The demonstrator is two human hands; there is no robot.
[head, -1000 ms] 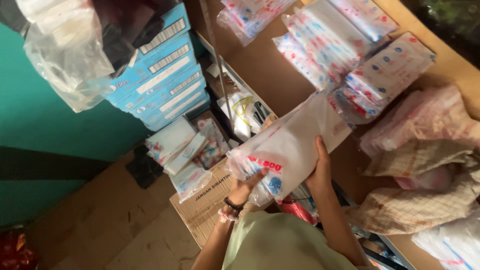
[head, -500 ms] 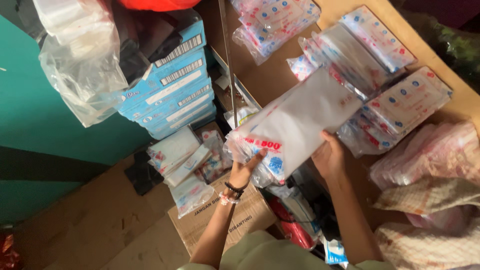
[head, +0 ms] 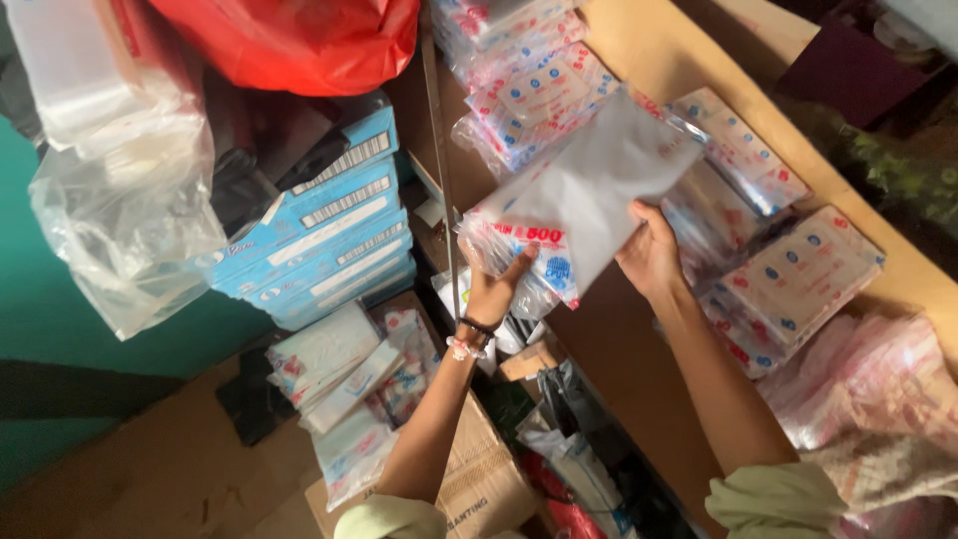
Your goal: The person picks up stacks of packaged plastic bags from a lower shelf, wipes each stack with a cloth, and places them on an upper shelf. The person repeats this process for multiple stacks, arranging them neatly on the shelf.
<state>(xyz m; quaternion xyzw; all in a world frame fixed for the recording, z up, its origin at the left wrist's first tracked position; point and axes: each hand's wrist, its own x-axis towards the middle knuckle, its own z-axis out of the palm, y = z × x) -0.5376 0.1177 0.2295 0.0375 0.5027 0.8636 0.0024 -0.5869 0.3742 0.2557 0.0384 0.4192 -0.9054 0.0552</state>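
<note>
Left hand [head: 491,287] and right hand [head: 649,255] both gripping clear plastic packet [head: 584,200] over wooden shelf [head: 639,40]

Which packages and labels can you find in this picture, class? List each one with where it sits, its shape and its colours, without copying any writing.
Flat clear packet: held in left hand and right hand, white with red and blue print.
Blue boxes: stacked at left, white barcode labels.
Printed packets: on wooden shelf, clear, red and blue dots.
Red bag: top, crumpled.
Cardboard box: bottom, brown.
</note>
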